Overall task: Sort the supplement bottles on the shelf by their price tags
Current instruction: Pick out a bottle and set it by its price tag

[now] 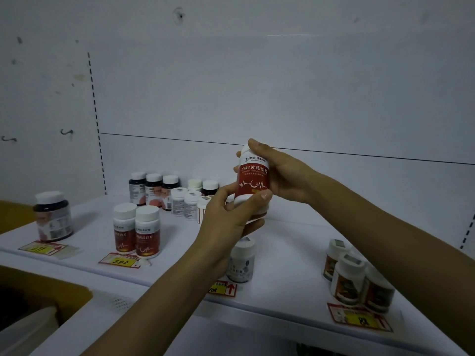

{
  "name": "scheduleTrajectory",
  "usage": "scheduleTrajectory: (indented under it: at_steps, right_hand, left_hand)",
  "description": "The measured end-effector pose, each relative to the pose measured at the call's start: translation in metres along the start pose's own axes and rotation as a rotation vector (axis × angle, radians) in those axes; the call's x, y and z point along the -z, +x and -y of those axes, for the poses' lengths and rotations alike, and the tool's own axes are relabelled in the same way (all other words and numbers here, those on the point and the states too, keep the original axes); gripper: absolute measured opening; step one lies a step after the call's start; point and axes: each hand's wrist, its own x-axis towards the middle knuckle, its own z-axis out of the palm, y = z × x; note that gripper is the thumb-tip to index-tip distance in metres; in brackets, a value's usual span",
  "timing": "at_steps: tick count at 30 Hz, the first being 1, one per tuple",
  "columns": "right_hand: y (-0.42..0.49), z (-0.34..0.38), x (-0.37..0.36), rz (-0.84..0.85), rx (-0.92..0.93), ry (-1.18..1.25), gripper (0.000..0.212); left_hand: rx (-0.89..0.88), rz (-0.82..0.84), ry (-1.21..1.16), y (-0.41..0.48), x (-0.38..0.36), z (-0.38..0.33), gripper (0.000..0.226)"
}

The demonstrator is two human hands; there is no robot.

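I hold a red-and-white supplement bottle (pixel 253 179) upright above the white shelf (pixel 290 242). My left hand (pixel 228 217) grips its lower end and my right hand (pixel 280 170) wraps its upper part from behind. Two matching red bottles (pixel 137 231) stand behind a yellow tag reading 200 (pixel 120 261). A dark bottle (pixel 52 217) stands at the left behind another tag (pixel 42 248). A pale bottle (pixel 241 260) stands under my hands by a red-arrow tag (pixel 223 288). Three orange-labelled bottles (pixel 357 278) stand at the right behind a tag (pixel 359 317).
A cluster of dark and white bottles (pixel 174 194) stands at the back of the shelf near the rear wall. A yellow cardboard box (pixel 38 299) sits at the lower left below the shelf edge, and another yellow box corner (pixel 12 214) shows at the far left.
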Motion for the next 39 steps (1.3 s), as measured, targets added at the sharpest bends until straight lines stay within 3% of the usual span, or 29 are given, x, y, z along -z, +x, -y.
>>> scheduleTrajectory:
  at_steps: [5, 12, 18, 24, 28, 33, 39]
  right_hand:
    - [-0.002, -0.004, -0.012, -0.009, 0.006, 0.001, 0.05]
    - [0.008, -0.006, -0.05, 0.031, 0.033, -0.114, 0.055]
    - [0.028, 0.007, -0.085, 0.093, 0.079, -0.3, 0.042]
    - [0.071, 0.001, -0.127, -0.045, 0.158, -0.357, 0.033]
    - [0.116, 0.002, -0.147, -0.191, 0.177, -0.406, 0.04]
    - [0.168, -0.015, -0.172, -0.23, 0.045, -0.535, 0.041]
    - [0.199, -0.049, -0.198, -0.149, -0.173, -0.722, 0.038]
  left_hand:
    - [-0.003, -0.01, 0.004, -0.013, 0.007, -0.003, 0.07]
    - [0.006, -0.089, 0.047, -0.022, 0.043, -0.008, 0.053]
    - [-0.173, -0.192, 0.478, -0.011, 0.108, -0.025, 0.057]
    - [-0.256, -0.108, 0.802, 0.019, 0.187, -0.029, 0.066]
    - [-0.309, -0.11, 0.967, 0.04, 0.246, -0.029, 0.041]
    - [-0.36, 0.033, 1.157, 0.066, 0.307, -0.024, 0.025]
    - [-0.457, 0.315, 1.382, 0.087, 0.342, -0.023, 0.032]
